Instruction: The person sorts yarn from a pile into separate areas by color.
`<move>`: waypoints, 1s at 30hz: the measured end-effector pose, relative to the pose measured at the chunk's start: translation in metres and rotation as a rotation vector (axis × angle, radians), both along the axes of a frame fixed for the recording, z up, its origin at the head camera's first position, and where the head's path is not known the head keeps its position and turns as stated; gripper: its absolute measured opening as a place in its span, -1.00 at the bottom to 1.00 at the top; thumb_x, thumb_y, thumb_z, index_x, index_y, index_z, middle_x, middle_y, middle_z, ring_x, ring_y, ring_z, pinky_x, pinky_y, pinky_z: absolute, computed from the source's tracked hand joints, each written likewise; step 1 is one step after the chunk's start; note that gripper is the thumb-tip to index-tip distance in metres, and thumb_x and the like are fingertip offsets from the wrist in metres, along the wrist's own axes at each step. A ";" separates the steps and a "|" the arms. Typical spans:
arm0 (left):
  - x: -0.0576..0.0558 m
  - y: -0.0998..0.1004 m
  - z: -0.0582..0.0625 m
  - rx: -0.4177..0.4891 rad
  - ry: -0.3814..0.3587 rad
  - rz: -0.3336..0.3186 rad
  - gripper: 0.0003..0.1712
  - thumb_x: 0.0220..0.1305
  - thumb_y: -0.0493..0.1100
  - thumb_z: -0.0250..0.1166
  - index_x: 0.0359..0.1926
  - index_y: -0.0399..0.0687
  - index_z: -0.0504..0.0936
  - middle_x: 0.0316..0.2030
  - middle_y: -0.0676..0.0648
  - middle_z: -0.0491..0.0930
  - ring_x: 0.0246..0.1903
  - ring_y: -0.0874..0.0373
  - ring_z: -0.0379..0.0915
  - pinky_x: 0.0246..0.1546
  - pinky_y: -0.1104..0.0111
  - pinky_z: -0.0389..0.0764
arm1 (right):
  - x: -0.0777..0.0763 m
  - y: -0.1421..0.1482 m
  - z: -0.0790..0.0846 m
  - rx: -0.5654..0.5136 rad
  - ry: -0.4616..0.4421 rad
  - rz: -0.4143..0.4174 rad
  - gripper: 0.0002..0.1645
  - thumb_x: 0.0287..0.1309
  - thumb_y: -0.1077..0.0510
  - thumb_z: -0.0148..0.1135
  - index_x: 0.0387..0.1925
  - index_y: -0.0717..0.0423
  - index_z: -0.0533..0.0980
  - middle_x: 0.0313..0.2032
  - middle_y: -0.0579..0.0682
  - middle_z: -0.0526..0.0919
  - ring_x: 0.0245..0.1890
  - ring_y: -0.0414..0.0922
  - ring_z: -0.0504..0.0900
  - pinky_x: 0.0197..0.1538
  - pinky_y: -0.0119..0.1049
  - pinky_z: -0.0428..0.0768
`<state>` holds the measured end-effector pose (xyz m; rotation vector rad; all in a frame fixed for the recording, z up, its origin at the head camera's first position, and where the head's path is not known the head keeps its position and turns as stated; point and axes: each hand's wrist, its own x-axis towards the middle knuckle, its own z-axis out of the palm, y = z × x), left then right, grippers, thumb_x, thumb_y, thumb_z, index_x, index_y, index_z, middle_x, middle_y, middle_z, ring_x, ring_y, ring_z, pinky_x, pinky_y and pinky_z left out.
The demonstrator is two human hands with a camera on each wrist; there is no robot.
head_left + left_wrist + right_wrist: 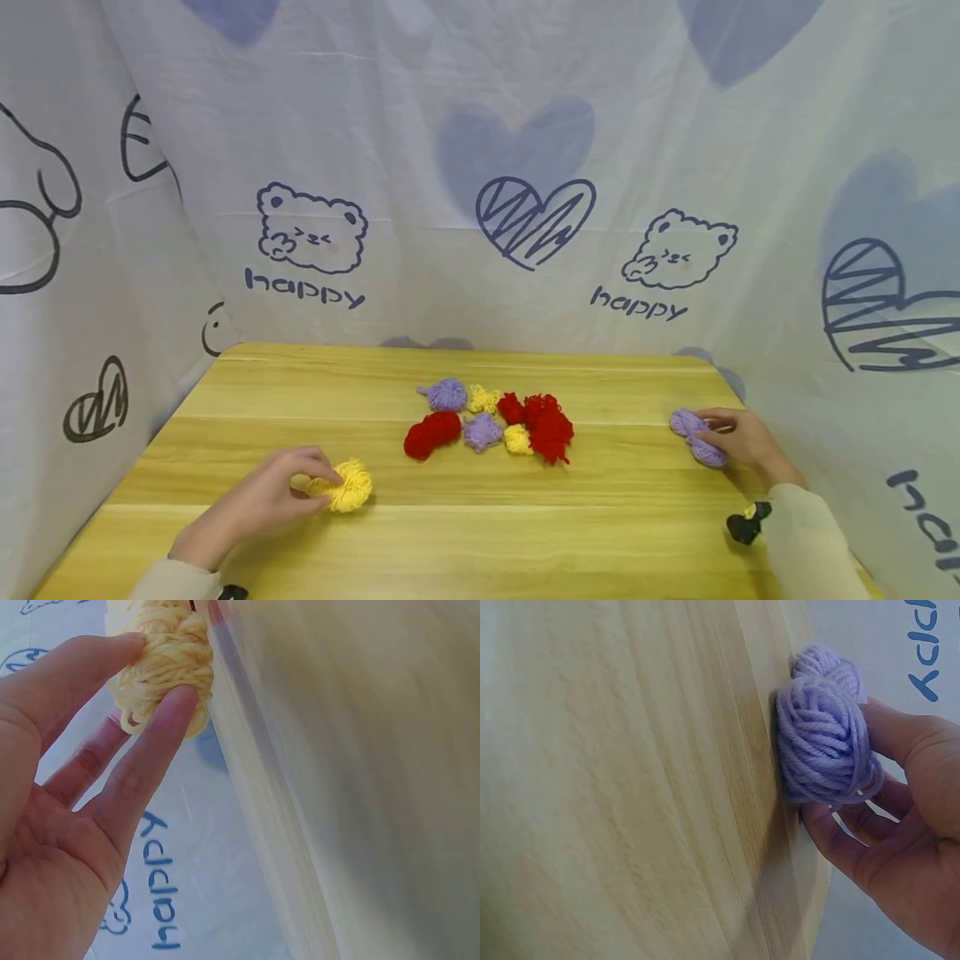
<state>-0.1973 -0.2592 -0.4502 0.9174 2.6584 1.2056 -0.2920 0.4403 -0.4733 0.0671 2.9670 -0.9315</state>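
On the left side of the table, my left hand (266,496) pinches a bundle of yellow yarn (351,485) between thumb and fingers. The left wrist view shows the fingertips pressed against the wound strands of this yellow yarn (169,656). Over at the right edge, my right hand (746,442) holds a two-lobed bundle of purple yarn (708,450). Up close in the right wrist view, the purple yarn (821,742) lies right at the tabletop, with fingers on both sides of its larger lobe; part of the grip is hidden behind the strands.
Between the hands, toward the back, lies a cluster of red yarn (550,429), purple yarn (446,394) and yellow yarn (483,398) bundles. A printed cloth (420,275) hangs behind and beside the wooden table (480,542). Something small and black (745,527) sits by the right sleeve.
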 end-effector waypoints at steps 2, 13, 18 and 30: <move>0.002 -0.006 0.000 -0.005 0.009 0.010 -0.78 0.22 -0.26 0.48 -0.09 -0.05 0.80 -0.19 -0.02 0.67 -0.14 0.35 0.59 -0.27 0.52 0.72 | -0.001 0.000 0.000 0.000 0.004 0.004 -0.45 0.34 0.10 0.36 0.25 0.31 0.55 0.19 0.48 0.55 0.08 0.34 0.59 0.04 0.07 0.72; 0.007 -0.035 -0.011 -0.018 0.129 0.035 -0.77 0.12 -0.34 0.52 -0.16 -0.09 0.80 -0.26 -0.01 0.69 -0.18 0.48 0.54 -0.36 0.51 0.73 | -0.001 -0.001 0.000 0.003 -0.021 -0.020 -0.42 0.33 0.07 0.38 0.26 0.31 0.54 0.20 0.47 0.54 0.10 0.34 0.58 0.07 0.09 0.70; 0.009 -0.045 -0.014 -0.016 0.182 0.052 -0.74 0.06 -0.39 0.54 -0.20 -0.09 0.80 -0.29 -0.01 0.69 -0.21 0.52 0.51 -0.42 0.48 0.72 | 0.000 0.000 -0.001 -0.005 -0.022 -0.018 -0.43 0.34 0.08 0.37 0.27 0.30 0.54 0.21 0.48 0.53 0.11 0.35 0.58 0.06 0.08 0.71; 0.011 -0.060 -0.018 -0.025 0.259 0.065 -0.71 -0.02 -0.43 0.56 -0.23 -0.11 0.81 -0.31 -0.02 0.70 -0.23 0.53 0.52 -0.46 0.48 0.71 | -0.005 0.005 -0.008 -0.017 -0.021 -0.033 -0.39 0.31 0.03 0.40 0.27 0.27 0.54 0.21 0.45 0.55 0.13 0.34 0.57 0.09 0.10 0.68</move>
